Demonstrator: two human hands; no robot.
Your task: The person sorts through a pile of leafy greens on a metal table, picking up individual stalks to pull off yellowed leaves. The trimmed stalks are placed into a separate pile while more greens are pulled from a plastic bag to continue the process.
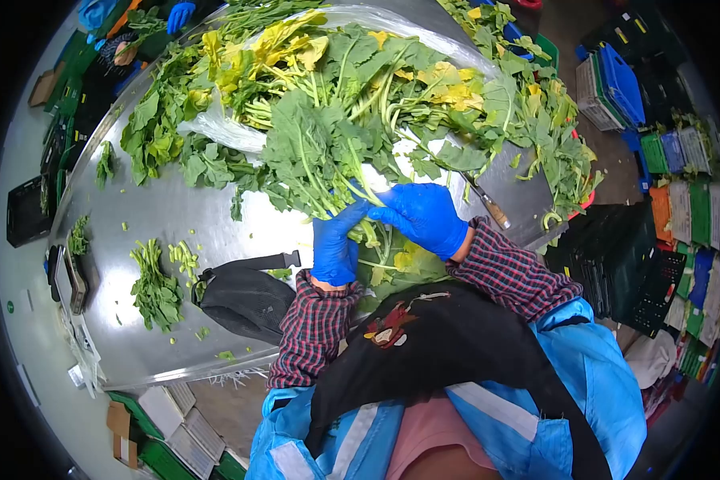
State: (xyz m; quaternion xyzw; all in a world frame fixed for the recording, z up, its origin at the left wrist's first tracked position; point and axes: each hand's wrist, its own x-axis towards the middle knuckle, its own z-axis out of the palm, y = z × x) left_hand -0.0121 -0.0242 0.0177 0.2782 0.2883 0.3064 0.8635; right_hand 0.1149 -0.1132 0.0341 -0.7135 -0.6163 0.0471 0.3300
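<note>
My left hand [336, 244], in a blue glove, is closed around the stems of a bunch of leafy greens [304, 144]. My right hand [426, 218], gloved too, pinches stems of the same bunch right beside it. The leaves fan out away from me over the metal table [136, 352]. Below my hands, more green and yellowing leaves [404, 268] lie against my apron. A knife with a wooden handle [494, 210] rests to the right of my right hand. Left of my left hand is a black waist bag [244, 300] with a buckle strap.
A large heap of greens with yellow leaves [288, 40] and clear plastic film [224, 128] covers the far side. A small bunch [156, 288] and cut stems [182, 258] lie at left. Stacked crates [608, 88] stand at right. Another person's blue-gloved hand [182, 16] shows top left.
</note>
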